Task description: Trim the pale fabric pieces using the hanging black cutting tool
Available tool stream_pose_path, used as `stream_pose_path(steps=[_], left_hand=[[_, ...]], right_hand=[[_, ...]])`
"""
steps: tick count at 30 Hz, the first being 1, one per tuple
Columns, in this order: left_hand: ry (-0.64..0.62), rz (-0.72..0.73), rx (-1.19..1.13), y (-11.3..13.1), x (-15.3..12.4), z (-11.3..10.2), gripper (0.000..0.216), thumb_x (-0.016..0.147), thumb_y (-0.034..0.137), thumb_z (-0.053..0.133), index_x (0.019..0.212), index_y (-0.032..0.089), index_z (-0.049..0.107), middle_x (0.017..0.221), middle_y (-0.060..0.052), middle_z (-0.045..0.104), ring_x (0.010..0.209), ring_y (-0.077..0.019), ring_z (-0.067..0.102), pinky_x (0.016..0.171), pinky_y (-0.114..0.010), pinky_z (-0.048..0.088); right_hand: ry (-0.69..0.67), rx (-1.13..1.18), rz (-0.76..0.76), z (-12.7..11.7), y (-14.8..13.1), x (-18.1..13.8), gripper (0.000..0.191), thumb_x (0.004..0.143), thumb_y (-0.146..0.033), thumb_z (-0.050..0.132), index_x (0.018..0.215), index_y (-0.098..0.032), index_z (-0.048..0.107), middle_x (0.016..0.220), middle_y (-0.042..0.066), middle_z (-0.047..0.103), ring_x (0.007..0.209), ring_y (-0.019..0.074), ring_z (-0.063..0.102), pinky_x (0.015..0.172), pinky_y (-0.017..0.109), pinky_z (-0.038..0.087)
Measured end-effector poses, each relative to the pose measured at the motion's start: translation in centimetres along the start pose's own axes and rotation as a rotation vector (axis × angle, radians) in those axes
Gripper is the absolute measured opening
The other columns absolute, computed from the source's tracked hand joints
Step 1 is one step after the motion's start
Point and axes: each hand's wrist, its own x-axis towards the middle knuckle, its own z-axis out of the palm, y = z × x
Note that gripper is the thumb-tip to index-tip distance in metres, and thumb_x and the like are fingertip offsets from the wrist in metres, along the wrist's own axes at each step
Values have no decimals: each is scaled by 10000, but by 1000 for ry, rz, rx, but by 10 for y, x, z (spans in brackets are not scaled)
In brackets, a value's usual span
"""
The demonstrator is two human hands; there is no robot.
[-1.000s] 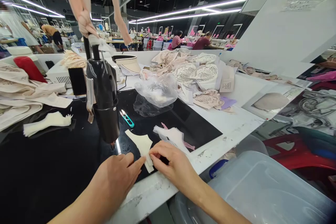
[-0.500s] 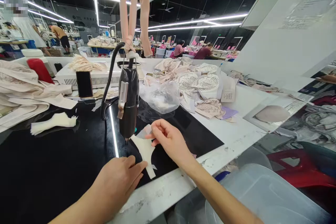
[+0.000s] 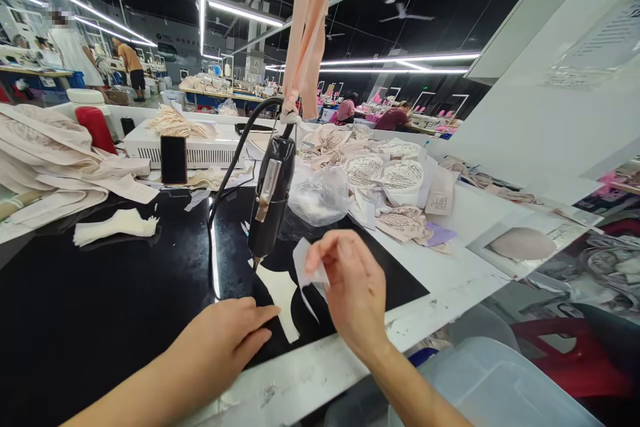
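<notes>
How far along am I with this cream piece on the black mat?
Looks done: one cream fabric piece lies shaped on the black mat. In hand: your left hand rests at its edge, your right hand holds up a thin white piece. Left: the hanging tool is untouched, and a fabric pile sits behind.

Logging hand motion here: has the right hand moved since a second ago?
Yes. The right hand has lifted off the cream fabric piece and away from the table edge, now pinching a small white scrap.
</notes>
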Motion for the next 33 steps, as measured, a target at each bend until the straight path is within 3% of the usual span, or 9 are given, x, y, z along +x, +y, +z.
stream_pose_path(steps=[2, 6, 10, 13, 18, 22, 27, 33], left_hand=[[19, -72, -283, -6, -4, -7, 367, 1012, 362, 406, 1218, 247, 688, 942, -40, 713, 859, -206, 657, 799, -314, 489], [56, -189, -694, -11, -15, -26, 587, 970, 630, 360, 1008, 178, 733, 972, -80, 723, 889, -216, 629, 762, -303, 484], [71, -285, -859, -7, -23, -39, 531, 847, 680, 585, 937, 177, 731, 881, -50, 701, 827, -191, 593, 725, -277, 459], [89, -352, -898, -5, -28, -46, 390, 781, 562, 735, 876, 184, 733, 787, -5, 659, 701, -137, 515, 671, -247, 424], [166, -444, -872, -14, -41, -58, 381, 719, 528, 788, 887, 187, 761, 706, 14, 606, 632, -122, 452, 603, -240, 377], [227, -490, -837, -26, -54, -67, 384, 729, 537, 780, 880, 184, 764, 674, 21, 580, 613, -112, 425, 568, -226, 323], [218, -510, -764, -40, -65, -74, 407, 735, 568, 765, 852, 181, 721, 691, 22, 564, 615, -114, 417, 542, -225, 290], [244, -553, -720, -45, -71, -81, 391, 748, 552, 741, 791, 178, 635, 670, 41, 501, 593, -102, 360, 510, -217, 212]], right_hand=[[-71, 46, 71, 5, 2, -19, 289, 1001, -422, 530, 819, -213, 613, 641, -21, 630, 593, 118, 556, 603, 239, 448], [-203, 112, 186, 17, 16, -44, 306, 1016, -426, 507, 839, -205, 622, 655, -10, 652, 600, 118, 565, 616, 250, 441], [-302, 138, 281, 32, 23, -52, 322, 998, -450, 536, 815, -197, 614, 635, -10, 638, 581, 105, 554, 589, 238, 426], [-349, 112, 357, 38, 23, -51, 296, 972, -455, 578, 844, -194, 628, 714, 2, 661, 564, 88, 570, 548, 219, 417], [-336, 134, 520, 37, 30, -47, 339, 850, -504, 723, 1015, -219, 643, 951, 31, 681, 635, 99, 631, 568, 226, 496], [-338, 114, 671, 38, 36, -49, 343, 804, -463, 772, 999, -202, 664, 830, 8, 670, 676, 106, 605, 613, 227, 511], [-331, 42, 739, 49, 39, -49, 267, 732, -373, 800, 893, -199, 678, 730, -29, 621, 661, 108, 595, 621, 228, 509], [-414, -98, 649, 65, 43, -48, 84, 758, -271, 688, 806, -204, 671, 687, -19, 640, 646, 135, 600, 635, 262, 497]])
